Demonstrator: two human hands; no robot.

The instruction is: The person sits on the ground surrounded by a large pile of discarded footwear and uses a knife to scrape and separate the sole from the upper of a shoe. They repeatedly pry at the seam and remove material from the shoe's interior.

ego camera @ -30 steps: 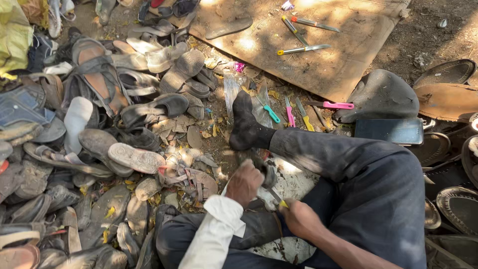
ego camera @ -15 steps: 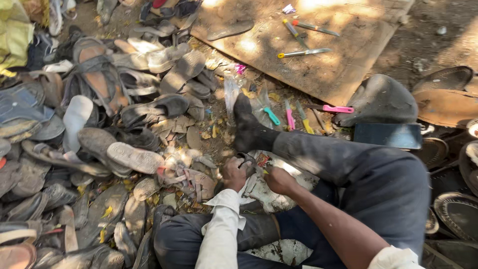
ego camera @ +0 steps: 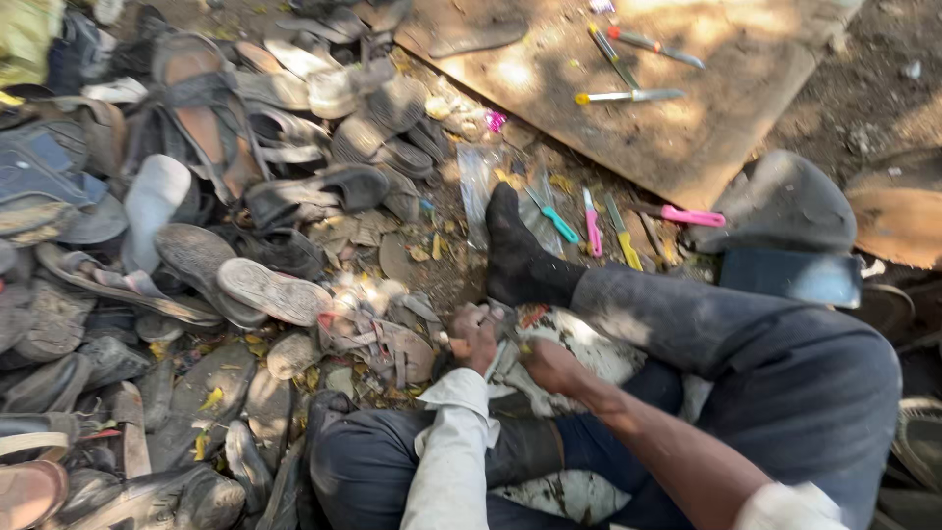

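Shoe-strewn ground (ego camera: 432,265), hands (ego camera: 510,348) together

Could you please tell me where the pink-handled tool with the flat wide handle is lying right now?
In the head view, the pink-handled tool lies on the ground at upper right, just beyond the wooden board, beside the dark grey shoe last.

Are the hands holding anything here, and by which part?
Both hands, left hand and right hand, close on a small worn item between them; what it is and where it is gripped cannot be told.
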